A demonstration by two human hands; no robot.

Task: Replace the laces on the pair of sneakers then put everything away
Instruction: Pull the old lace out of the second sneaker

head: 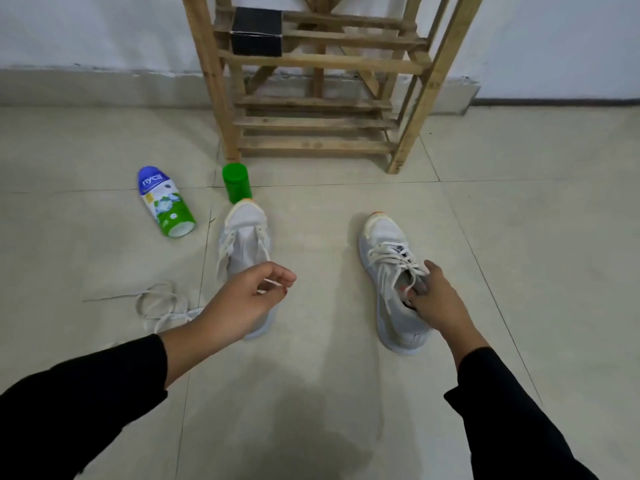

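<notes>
— Left hand [249,299]?
— Pinching a lace [273,282] end, just above the left shoe [242,237], lying toe-away on the floor [311,375].
— Right hand [438,303]?
— Fingers [419,294] curled into the right shoe [386,244] collar; same long axis, nearer this hand.

The tiled floor [311,393] is carrying everything in front of you. The left sneaker [244,237] is sitting under and just beyond your left hand [242,303], its lace [266,249] rising into that hand. The right sneaker [388,244] is resting under your right hand [440,299], toe pointing away from you. A loose white lace [162,306] is lying tangled just left of your left wrist. Farther out, left of the left hand, a blue-and-green bottle [166,202] is lying on its side. A green container [237,183] is standing upright just beyond the left sneaker's toe. Beyond both hands, a wooden rack [436,88] is standing by the wall, carrying a black box [256,32].
</notes>
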